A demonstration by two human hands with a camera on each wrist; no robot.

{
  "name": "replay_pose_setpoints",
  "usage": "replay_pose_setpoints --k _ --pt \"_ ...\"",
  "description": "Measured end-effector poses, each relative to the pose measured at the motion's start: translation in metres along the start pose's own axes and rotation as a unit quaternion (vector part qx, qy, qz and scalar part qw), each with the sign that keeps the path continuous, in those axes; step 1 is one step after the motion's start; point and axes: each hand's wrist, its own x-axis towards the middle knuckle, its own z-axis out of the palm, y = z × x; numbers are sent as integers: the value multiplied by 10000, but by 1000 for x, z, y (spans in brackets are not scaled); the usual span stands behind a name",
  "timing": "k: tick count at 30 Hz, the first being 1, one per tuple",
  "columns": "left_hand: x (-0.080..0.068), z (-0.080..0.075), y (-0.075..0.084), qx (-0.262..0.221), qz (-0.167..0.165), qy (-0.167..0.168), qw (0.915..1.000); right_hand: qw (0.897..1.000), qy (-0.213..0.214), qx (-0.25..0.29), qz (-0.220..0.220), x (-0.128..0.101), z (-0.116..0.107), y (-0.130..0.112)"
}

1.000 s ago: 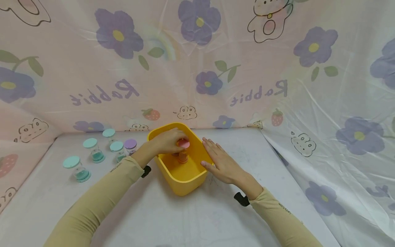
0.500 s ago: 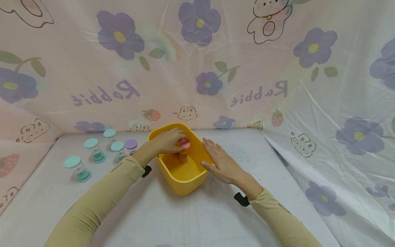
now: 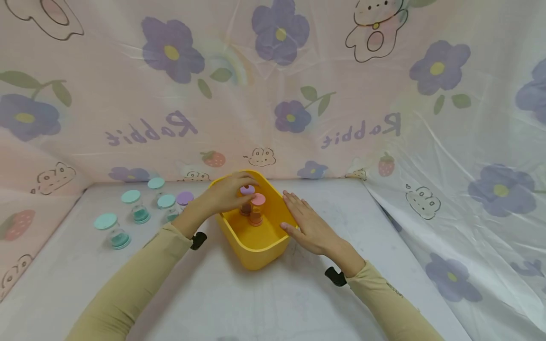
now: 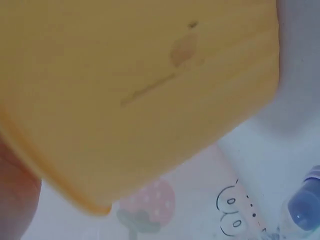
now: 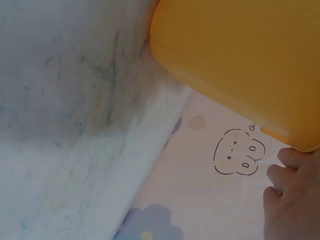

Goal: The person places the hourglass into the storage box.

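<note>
Now left hand (image 3: 228, 194) off pink-lidded jar (image 3: 257, 208)

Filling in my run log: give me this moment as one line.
left hand: over yellow bin, at purple-lidded jar | right hand: flat against bin side | pink-lidded jar: in bin

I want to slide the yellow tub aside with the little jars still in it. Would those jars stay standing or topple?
They would probably tip. The pink-lidded jar looks narrow with a wider lid, so likely top-heavy. It stands close to the purple-lidded jar, so one could knock the other. The yellow tub itself looks like stiff plastic; the right hand against its side may steady it.
</note>
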Motion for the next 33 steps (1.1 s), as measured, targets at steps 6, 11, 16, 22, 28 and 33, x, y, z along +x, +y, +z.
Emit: replay_pose_setpoints --k 6,11,16,22,28,33 --pt "-19 -11 -6 -313 -83 700 9970 10000 -19 37 20 -1 0 0" --pt "-37 -24 -11 -555 -108 1198 9912 10000 -1 40 40 0 0 1" --pt "-57 -34 -20 -657 -119 1550 9857 9999 -31 76 97 0 1 1" --pt "-85 -46 -26 -454 -112 2016 9783 9999 30 147 66 0 3 0" --pt "-117 -56 -32 -156 -343 2330 9718 9998 54 172 53 1 3 0" --pt "-143 -64 -37 -59 -785 2330 9693 9997 52 196 122 -1 3 0"
